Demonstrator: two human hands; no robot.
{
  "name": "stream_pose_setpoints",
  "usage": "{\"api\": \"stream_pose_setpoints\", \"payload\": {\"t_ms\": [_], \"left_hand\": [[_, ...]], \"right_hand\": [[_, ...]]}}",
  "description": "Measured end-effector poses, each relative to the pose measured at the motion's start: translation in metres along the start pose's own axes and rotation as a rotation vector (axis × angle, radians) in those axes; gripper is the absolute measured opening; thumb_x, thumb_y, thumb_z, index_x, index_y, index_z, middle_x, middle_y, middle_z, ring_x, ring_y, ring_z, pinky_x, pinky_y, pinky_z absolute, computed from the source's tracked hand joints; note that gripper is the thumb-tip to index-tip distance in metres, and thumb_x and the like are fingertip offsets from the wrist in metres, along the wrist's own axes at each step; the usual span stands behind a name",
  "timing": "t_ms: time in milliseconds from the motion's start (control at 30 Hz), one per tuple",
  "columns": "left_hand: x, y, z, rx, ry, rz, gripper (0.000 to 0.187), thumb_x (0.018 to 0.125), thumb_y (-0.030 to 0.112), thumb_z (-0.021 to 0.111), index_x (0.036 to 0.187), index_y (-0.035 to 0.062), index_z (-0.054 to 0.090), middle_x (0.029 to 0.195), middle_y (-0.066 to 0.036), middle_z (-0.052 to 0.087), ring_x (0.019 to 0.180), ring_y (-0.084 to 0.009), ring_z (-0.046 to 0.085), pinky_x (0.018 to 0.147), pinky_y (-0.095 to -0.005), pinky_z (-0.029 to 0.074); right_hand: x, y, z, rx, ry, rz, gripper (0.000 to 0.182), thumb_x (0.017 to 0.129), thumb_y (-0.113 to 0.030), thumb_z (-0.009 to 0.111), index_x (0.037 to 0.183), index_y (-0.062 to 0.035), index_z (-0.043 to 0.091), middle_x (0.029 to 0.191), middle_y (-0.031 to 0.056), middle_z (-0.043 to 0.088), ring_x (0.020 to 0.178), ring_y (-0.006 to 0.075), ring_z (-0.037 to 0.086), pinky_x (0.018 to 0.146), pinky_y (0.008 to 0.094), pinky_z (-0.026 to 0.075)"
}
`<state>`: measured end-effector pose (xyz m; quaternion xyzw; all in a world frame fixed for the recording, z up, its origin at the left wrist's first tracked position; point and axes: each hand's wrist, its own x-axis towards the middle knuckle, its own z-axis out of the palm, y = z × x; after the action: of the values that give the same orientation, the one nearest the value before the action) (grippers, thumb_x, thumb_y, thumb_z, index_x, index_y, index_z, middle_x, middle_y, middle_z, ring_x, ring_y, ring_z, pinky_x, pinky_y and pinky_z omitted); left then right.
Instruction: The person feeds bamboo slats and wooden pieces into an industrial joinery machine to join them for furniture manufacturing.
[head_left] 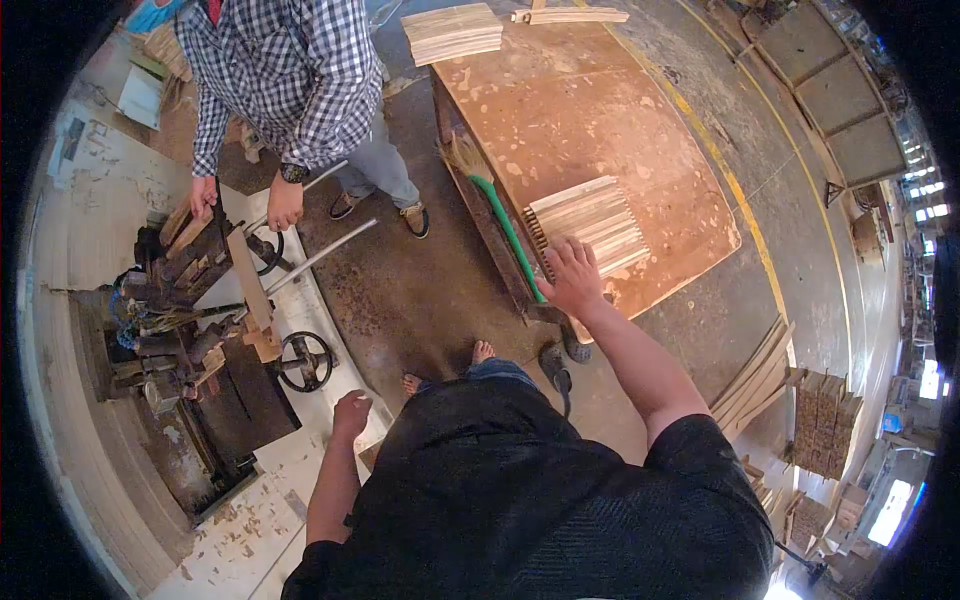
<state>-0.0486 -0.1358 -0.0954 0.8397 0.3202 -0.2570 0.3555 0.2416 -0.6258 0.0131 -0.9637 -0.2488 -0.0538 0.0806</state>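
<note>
My right hand reaches to the near left corner of a row of wooden strips lying side by side on the brown worktable. Its fingers are spread and touch the ends of the strips. My left hand hangs beside the white edge of a woodworking machine, close to a black handwheel. Its fingers are curled in, and nothing shows in them. A green-handled broom leans along the table's left side, just left of my right hand.
Across the machine stands a person in a checked shirt, hands near a wooden board on it. The worktable carries a stack of thin boards at its far end. Long strips and a bundled wood stack lie to the right.
</note>
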Motion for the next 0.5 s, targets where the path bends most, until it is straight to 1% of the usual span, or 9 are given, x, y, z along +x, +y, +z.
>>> {"api": "stream_pose_setpoints", "payload": {"t_ms": [67,133,200,267,300,333,400,433,500], "left_hand": [[-0.008,-0.004,-0.003,-0.01,-0.03,-0.029,0.045,0.082,0.029,0.067,0.12,0.0031,0.066,0.098,-0.019,0.072,0.094,-0.0286,0.069,0.086,-0.0362,0.053],[-0.014,-0.01,-0.001,-0.021,-0.062,-0.058,0.046,0.082,0.029,0.067,0.12,0.0032,0.066,0.099,-0.019,0.072,0.095,-0.0292,0.069,0.086,-0.0365,0.053],[-0.014,-0.026,0.004,0.052,-0.058,-0.102,0.046,0.083,0.029,0.068,0.121,0.0036,0.065,0.101,-0.019,0.072,0.098,-0.0294,0.069,0.089,-0.0367,0.053],[-0.002,-0.07,0.018,0.024,-0.056,-0.117,0.045,0.083,0.029,0.068,0.121,0.0039,0.065,0.103,-0.019,0.071,0.099,-0.0295,0.068,0.09,-0.0372,0.053],[0.002,-0.083,0.021,-0.003,-0.055,-0.133,0.045,0.084,0.029,0.068,0.121,0.0042,0.064,0.105,-0.019,0.071,0.101,-0.0297,0.068,0.091,-0.0377,0.053],[0.0,-0.083,0.019,-0.004,-0.056,-0.136,0.045,0.084,0.029,0.068,0.121,0.0042,0.064,0.105,-0.019,0.071,0.101,-0.0297,0.068,0.091,-0.0377,0.053],[-0.009,-0.085,0.011,0.35,-0.089,0.176,0.044,0.085,0.03,0.067,0.121,0.0044,0.064,0.108,-0.019,0.071,0.103,-0.0298,0.067,0.092,-0.0383,0.052],[-0.014,-0.077,0.008,0.348,-0.088,0.173,0.044,0.085,0.03,0.067,0.121,0.0044,0.064,0.108,-0.019,0.071,0.103,-0.0298,0.067,0.092,-0.0383,0.052],[-0.02,-0.049,0.009,0.004,-0.052,-0.174,0.044,0.086,0.03,0.067,0.121,0.0042,0.064,0.106,-0.018,0.071,0.102,-0.0294,0.068,0.092,-0.0385,0.052]], "right_hand": [[0.003,-0.002,0.0,0.006,0.025,-0.009,0.058,0.079,-0.042,0.069,0.124,-0.0078,0.053,0.133,0.014,0.051,0.13,0.0369,0.042,0.108,0.0539,0.032],[0.006,-0.004,-0.001,0.066,0.071,0.015,0.061,0.079,-0.04,0.069,0.127,-0.0063,0.052,0.128,0.0145,0.052,0.126,0.037,0.044,0.106,0.0528,0.033],[0.012,-0.008,-0.004,0.082,0.083,0.042,0.063,0.079,-0.04,0.069,0.129,-0.0056,0.051,0.126,0.0147,0.052,0.125,0.0369,0.044,0.106,0.052,0.033],[0.018,-0.012,-0.005,0.098,0.097,0.068,0.065,0.079,-0.04,0.069,0.131,-0.0049,0.05,0.124,0.0148,0.052,0.124,0.0368,0.044,0.106,0.0512,0.033],[0.02,-0.015,-0.005,0.08,0.085,0.115,0.067,0.078,-0.04,0.069,0.132,-0.0046,0.049,0.122,0.0147,0.052,0.123,0.0367,0.044,0.106,0.0508,0.033],[0.021,-0.016,-0.004,0.064,0.071,0.161,0.069,0.078,-0.04,0.069,0.134,-0.0043,0.049,0.121,0.0146,0.052,0.123,0.0366,0.043,0.106,0.0503,0.033],[0.024,-0.018,-0.003,0.064,0.09,0.16,0.068,0.078,-0.04,0.069,0.132,-0.0038,0.05,0.119,0.0144,0.052,0.122,0.0363,0.044,0.105,0.0502,0.034],[0.025,-0.018,-0.002,0.063,0.11,0.162,0.067,0.078,-0.04,0.069,0.131,-0.0034,0.051,0.118,0.0143,0.052,0.121,0.0359,0.044,0.104,0.05,0.034],[0.027,-0.017,-0.001,0.03,0.095,0.152,0.066,0.079,-0.04,0.07,0.13,-0.0034,0.051,0.119,0.0144,0.051,0.119,0.0357,0.045,0.102,0.0491,0.036]]}}
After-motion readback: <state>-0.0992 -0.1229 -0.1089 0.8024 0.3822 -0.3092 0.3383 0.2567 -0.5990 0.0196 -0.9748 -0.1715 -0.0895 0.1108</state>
